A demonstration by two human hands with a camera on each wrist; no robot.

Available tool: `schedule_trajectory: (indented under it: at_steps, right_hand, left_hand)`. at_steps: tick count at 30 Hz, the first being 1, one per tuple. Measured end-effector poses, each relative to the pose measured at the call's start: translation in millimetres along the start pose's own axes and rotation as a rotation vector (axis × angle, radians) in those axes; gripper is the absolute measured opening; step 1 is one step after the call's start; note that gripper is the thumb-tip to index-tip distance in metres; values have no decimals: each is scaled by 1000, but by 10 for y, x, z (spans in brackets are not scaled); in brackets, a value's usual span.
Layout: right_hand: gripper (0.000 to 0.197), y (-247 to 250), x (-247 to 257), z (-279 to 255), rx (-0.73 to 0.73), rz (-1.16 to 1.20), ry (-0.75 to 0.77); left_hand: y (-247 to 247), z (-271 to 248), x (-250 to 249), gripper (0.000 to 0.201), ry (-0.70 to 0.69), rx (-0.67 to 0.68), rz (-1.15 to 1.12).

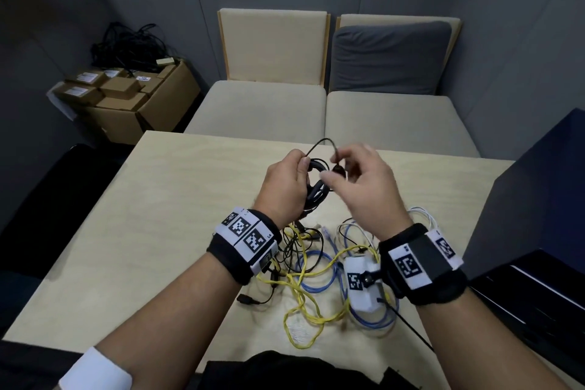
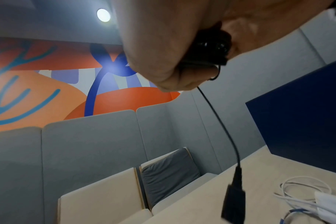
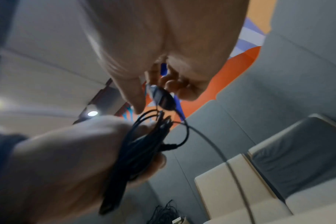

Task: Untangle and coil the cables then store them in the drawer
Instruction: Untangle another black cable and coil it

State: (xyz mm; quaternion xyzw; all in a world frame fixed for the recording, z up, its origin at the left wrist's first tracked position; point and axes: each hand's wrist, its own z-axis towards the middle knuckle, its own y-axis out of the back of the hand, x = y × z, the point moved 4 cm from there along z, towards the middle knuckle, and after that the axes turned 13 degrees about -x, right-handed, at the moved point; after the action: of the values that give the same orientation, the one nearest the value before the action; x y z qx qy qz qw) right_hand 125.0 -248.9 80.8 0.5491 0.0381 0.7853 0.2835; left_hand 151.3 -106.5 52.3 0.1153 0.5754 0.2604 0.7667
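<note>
Above the middle of the table (image 1: 177, 199), my left hand (image 1: 300, 168) grips a coil of black cable (image 1: 316, 182). In the left wrist view its fingers (image 2: 163, 63) curl round the coil (image 2: 211, 44), and a loose end with a plug (image 2: 234, 197) hangs below. My right hand (image 1: 336, 175) pinches the cable's other plug (image 1: 338, 169) just right of the coil; the right wrist view shows that plug (image 3: 162, 98) between thumb and fingers, above the coil (image 3: 140, 145). A tangle of yellow (image 1: 304, 291), blue (image 1: 319, 279), white (image 1: 421, 215) and thin black cables lies under my wrists.
A dark blue cabinet (image 1: 531, 199) with drawer fronts (image 1: 519, 298) stands at the table's right edge. A white adapter (image 1: 361, 282) lies in the tangle. Two beige seats (image 1: 269, 108) are behind the table. A cardboard box (image 1: 133, 98) topped with black cables sits far left.
</note>
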Motion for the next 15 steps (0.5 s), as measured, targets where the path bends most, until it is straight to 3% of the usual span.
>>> schedule_trajectory:
  at_steps: [1,3,5,6,9,13,15]
  right_hand:
    - [27,-24,83,-42,8,-36,75]
    - [43,-29,176,-113,-121,-94,169]
    - [46,-3,223,-145,-217,-114,256]
    - [37,-32,230,-145,-153,-139,279]
    - [8,-201,152,-150,232,-282,209]
    - [24,-255,98,-137,383,-361,162]
    - [22,-285,78,-114,451,-432,137]
  left_hand:
    - [-9,3,-6,24,-2,0,17]
    - [-28,3,-32,25,-1,8,39]
    - [-29,6,-45,26,-2,9,61]
    - [-22,8,-41,26,3,6,63]
    - [-15,2,-5,28,16,2,35]
    - [-21,-21,9,26,12,19,37]
    - [-32,-47,19,26,13,34,38]
